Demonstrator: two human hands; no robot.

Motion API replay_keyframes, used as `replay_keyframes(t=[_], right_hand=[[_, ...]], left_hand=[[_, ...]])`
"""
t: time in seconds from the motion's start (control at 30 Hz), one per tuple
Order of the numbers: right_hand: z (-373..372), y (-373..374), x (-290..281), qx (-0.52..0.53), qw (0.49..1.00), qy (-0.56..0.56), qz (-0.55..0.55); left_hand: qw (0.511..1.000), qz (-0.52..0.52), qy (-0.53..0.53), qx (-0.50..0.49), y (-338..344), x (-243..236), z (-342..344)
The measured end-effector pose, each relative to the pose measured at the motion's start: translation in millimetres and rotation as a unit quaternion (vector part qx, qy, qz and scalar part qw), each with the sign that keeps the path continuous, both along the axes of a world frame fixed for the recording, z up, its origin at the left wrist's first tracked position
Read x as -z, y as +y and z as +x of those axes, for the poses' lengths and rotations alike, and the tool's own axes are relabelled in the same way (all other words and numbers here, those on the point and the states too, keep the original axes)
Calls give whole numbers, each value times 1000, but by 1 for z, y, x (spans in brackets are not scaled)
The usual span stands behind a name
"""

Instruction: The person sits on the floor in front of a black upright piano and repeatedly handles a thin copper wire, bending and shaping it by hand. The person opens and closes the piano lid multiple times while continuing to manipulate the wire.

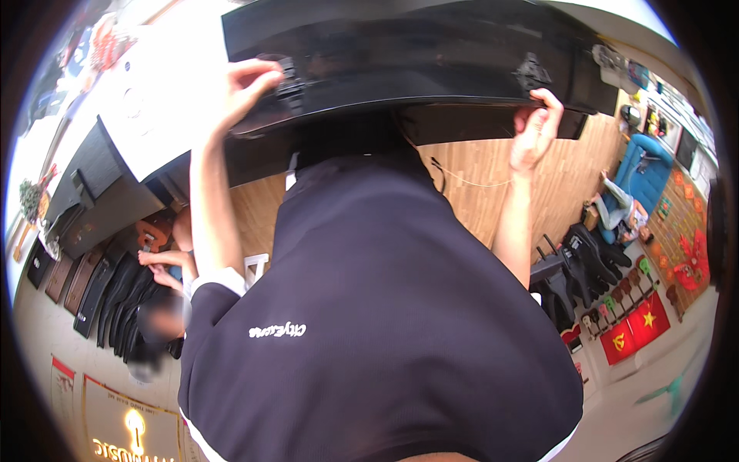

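Observation:
A long glossy black panel (416,54) spans the space before me, with a dark fitting near each end. At the left fitting (291,86), a small black clip-like piece, the thumb and fingertips of my left hand (240,94) come together in a pinch. Farther right, a similar black fitting (531,73) sits on the panel's face. Just below it my right hand (536,129) has its fingers curled at the panel's near edge, index finger touching it. The exact kind of the fittings is too dark to tell.
A white surface (154,92) and a dark grey cabinet (104,196) stand at the left. Behind on that side, a blurred person (165,316) is near several black instrument cases (127,304). At the right, another person lies by a blue sofa (647,181). A thin cord (469,182) crosses the wooden floor.

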State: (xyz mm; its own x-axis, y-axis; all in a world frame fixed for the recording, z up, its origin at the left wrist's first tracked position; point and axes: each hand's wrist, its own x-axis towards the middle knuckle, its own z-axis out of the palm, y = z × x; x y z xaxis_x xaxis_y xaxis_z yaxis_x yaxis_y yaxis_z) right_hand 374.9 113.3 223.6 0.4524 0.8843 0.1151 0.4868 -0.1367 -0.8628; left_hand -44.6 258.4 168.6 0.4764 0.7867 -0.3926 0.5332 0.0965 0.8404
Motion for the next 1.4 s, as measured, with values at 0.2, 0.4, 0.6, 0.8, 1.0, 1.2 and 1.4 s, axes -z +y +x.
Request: replay_keyframes(t=[0.2,0.4,0.6,0.8,1.0,1.2,1.4], right_hand=[[18,3,-13,-45,998,-30,-26],[100,24,-42,23,980,-199,-17],[213,92,-7,-221,887,-197,-354],[183,136,-1,-289,775,-14,-562],[188,133,13,-303,784,125,-527],[187,126,8,-255,823,76,-501],[202,128,-2,-343,814,-1,-468]], left_hand=[[964,-126,-230,50,-8,-24,-17],[998,-23,-20,45,-21,-92,9],[959,104,265,-10,-41,-106,59],[912,290,283,67,-53,-97,61],[879,360,287,124,-62,-92,54],[826,408,341,187,-58,-85,49],[819,385,383,186,-62,-83,47]])
